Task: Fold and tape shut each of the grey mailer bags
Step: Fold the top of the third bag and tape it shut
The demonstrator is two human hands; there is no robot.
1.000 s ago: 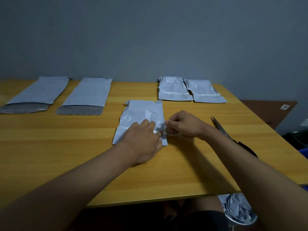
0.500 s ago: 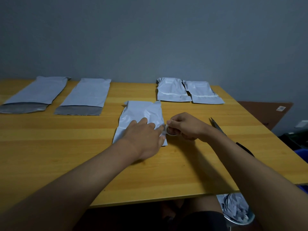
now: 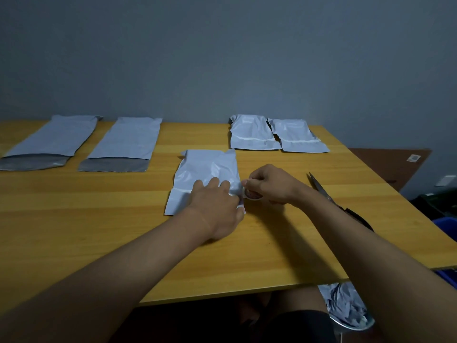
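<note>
Still both hands point(image 3: 217, 204) at the folded mailer bag point(image 3: 205, 174), as before.

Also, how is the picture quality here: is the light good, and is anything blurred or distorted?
Head view: dim, bluish light; soft shadows of both arms on the table; wide-angle lens bends the table's edges; left hand and tape roll slightly blurred; no glare; scissors dark, details hard to see.

Dim, soft shadows; edges perhaps slightly warped.
</note>
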